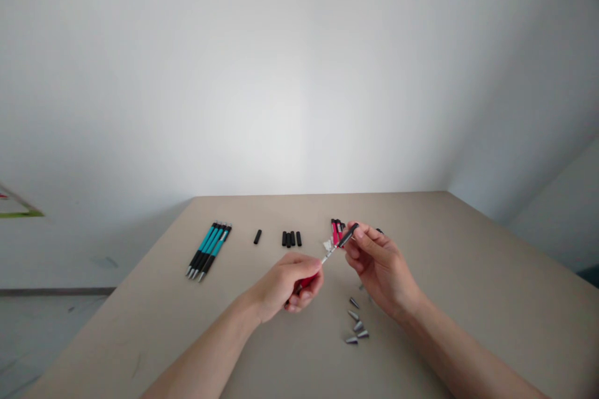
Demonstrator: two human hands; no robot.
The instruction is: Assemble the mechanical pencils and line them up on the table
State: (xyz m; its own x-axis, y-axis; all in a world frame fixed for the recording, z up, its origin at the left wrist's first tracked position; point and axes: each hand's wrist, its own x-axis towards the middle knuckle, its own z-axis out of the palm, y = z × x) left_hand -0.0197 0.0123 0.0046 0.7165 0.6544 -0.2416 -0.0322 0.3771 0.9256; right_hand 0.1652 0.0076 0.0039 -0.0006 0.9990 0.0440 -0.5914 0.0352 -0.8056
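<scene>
My left hand (pixel 289 283) is closed around a red pen barrel (pixel 306 282). A thin white refill (pixel 329 254) sticks out of it toward the upper right. In the fingertips of my right hand (pixel 381 265) is a black pen grip (pixel 347 235), tilted and in line with the refill. The refill's far end meets the lower end of the grip; whether it is inside I cannot tell. Behind the right hand lie several red pen barrels (pixel 334 230), partly hidden. Below it, several silver cone-shaped pen tips (pixel 358 326) are scattered.
Several assembled teal-and-black pens (pixel 210 246) lie side by side on the left of the beige table (pixel 163 336). Several black grips (pixel 288 239) form a group at the back middle, with a single black grip (pixel 258 237) left of them. A wall (pixel 299 106) stands behind.
</scene>
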